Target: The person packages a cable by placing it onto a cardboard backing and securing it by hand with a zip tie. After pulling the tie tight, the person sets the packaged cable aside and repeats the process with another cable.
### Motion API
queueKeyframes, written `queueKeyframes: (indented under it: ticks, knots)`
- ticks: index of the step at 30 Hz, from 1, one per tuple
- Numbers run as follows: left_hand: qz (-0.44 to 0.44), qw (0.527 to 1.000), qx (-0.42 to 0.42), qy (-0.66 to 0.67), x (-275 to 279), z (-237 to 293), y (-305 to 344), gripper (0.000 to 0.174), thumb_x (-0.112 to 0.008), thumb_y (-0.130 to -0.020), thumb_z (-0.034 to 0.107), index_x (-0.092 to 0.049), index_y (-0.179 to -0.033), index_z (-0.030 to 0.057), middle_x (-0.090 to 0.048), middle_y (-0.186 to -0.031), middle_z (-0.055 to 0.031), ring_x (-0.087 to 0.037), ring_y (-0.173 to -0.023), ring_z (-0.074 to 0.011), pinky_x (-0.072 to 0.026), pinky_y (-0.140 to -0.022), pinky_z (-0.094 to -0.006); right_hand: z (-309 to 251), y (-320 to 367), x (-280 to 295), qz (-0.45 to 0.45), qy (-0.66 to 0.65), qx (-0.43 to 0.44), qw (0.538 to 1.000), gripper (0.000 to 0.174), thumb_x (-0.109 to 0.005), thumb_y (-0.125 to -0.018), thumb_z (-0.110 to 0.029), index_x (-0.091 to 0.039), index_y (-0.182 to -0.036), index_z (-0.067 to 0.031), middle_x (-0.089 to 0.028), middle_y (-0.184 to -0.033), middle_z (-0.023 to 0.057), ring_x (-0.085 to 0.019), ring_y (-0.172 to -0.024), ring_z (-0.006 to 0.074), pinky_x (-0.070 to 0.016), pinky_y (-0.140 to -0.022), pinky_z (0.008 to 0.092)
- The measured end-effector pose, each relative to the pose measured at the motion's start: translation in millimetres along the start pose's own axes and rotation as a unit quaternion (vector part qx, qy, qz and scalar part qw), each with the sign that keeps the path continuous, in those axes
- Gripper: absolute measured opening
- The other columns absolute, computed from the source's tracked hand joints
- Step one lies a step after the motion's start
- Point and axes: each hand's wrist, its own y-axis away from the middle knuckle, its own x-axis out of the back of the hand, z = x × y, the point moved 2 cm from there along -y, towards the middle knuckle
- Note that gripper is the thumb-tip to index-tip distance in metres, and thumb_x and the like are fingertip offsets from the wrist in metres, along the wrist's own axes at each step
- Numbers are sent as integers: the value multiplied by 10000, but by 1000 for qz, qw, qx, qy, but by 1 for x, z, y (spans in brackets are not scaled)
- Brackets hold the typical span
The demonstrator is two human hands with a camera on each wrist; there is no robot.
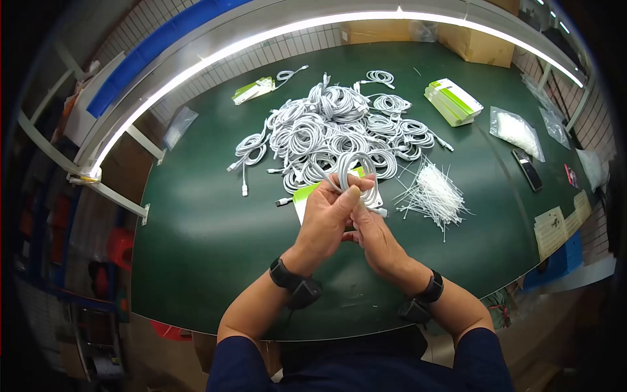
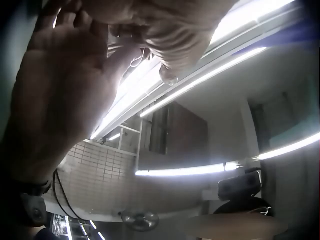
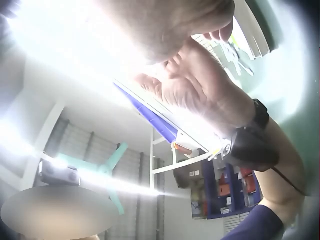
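While both hands are raised near the middle of the head view, a coil of pale grey cable (image 1: 358, 162) sits between them, above the worktop (image 1: 209, 215). Left hand (image 1: 322, 219): fingers curled round the coil's left side, thumb pressed on the strands. Right hand (image 1: 382, 243): narrow grip, thumb and fingers pinching the lower part of the coil, close beside the left thumb. Wrist views: both hands visible near the top of each frame; cable strands not clearly made out in either.

Below and behind the held coil, partly covered by the hands: a green-and-white card (image 1: 304, 199). A dark-tipped plug (image 1: 283, 202) lies at its left edge.

Large pile of coiled cables (image 1: 313, 134), upper middle of the frame, loops overlapping, several plugs projecting at the edges. Right of the hands: loose heap of thin white ties (image 1: 437, 196), spread in many directions.

Upper right: stack of green-and-white cards (image 1: 452, 103); farther right, a clear bag with white contents (image 1: 516, 132), and a dark handheld device (image 1: 528, 171) just below it. Upper left of the pile: a smaller group of cards (image 1: 253, 90). Cardboard box (image 1: 477, 46) at the far edge, upper right.
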Motion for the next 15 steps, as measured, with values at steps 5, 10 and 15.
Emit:
queueKeyframes:
  ticks: [5,10,15]
  knots:
    - [-35,993,-71,87,14,-17,1,417,-470,-1155,396,-624,-1111,11,-711,-1224,-195,-620,-1310,-330,-508,-1096,-520,-3,-6,5,76,3,27,997,617,-379,-1155,-531,-613,-1387,-9,-703,-1214,72,-654,-1111,153,-534,-871,328]
    - [71,986,-22,147,21,-7,1,476,-430,-1167,417,-596,-983,11,-669,-936,-118,-706,-1018,-256,-565,-989,-446,-22,-19,9,176,9,32,984,476,-476,-1146,-375,-737,-1238,12,-680,-955,14,-515,-788,56,-429,-693,240]
    - [115,969,58,211,51,-24,-2,519,-390,-1160,494,-598,-1082,24,-595,-779,-42,-681,-875,-222,-573,-906,-411,-6,-23,21,156,47,37,986,369,-520,-1142,-288,-717,-1242,9,-547,-793,-61,-429,-682,28,-369,-608,219]
